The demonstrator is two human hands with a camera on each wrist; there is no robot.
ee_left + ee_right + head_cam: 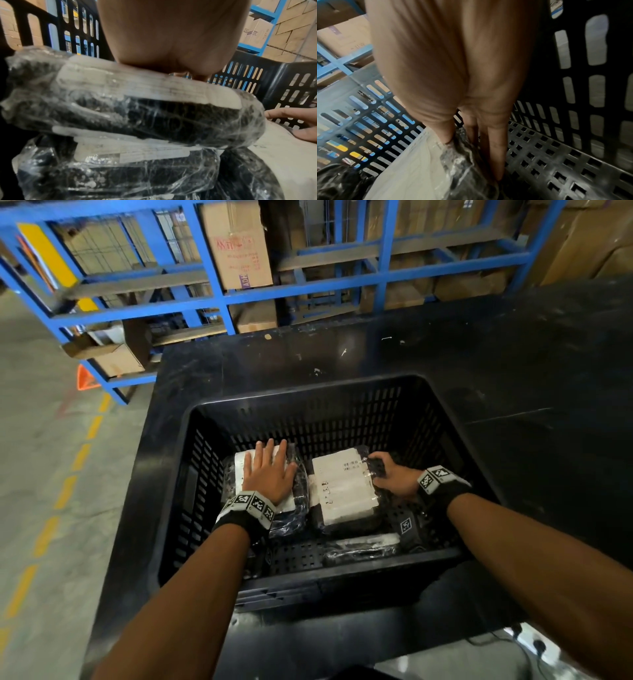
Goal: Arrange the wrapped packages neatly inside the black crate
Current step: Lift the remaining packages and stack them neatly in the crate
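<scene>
Packages are sitting inside the black crate [191,419] in the head view: the left package [294,491] is lying toward the far left of the floor, the right package [342,487] just beside it, and a third package [363,547] near the front wall. The left hand [269,472] is pressing flat on the left one with fingers straight and spread. The right hand [394,474] is gripping the right package's right edge, fingers curling around it. Both packages' long axes are running near to far.

Left wrist view is showing the palm [171,40] bearing on the top package, which is lying stacked on another one [120,169]; the clear film is looking slick and crinkled, the contents dark and probably soft, so taking the ends or edges seems best.

Right wrist view is showing the fingers [496,155] reaching down alongside the package's edge [462,162], next to the perforated floor
</scene>
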